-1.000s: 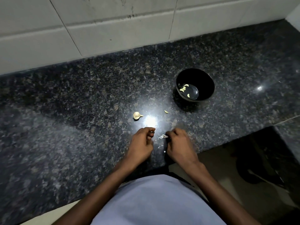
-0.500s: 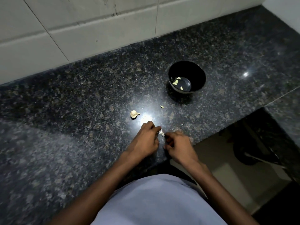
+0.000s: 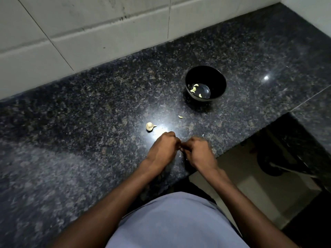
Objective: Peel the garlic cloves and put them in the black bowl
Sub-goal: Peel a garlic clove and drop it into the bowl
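Observation:
A black bowl point(image 3: 206, 83) stands on the dark granite counter point(image 3: 89, 113) at the right, with a few pale peeled cloves point(image 3: 194, 88) lying inside. My left hand point(image 3: 163, 149) and my right hand point(image 3: 198, 153) meet near the counter's front edge, fingers curled and fingertips together around something small that they hide. In the earlier frames it was a garlic clove with papery skin. A piece of garlic bulb point(image 3: 150, 126) lies just beyond my left hand. A small clove point(image 3: 180, 116) lies between it and the bowl.
A white tiled wall point(image 3: 107, 33) runs along the back of the counter. The counter ends just behind my hands and steps back at the right, over a dark gap point(image 3: 286, 158) with floor below. A bright light glare point(image 3: 161, 122) sits on the stone.
My hands have closed together, and the bit of papery skin seen between the fingertips before is now hidden. The camera has shifted, so the bowl sits a little higher in view.

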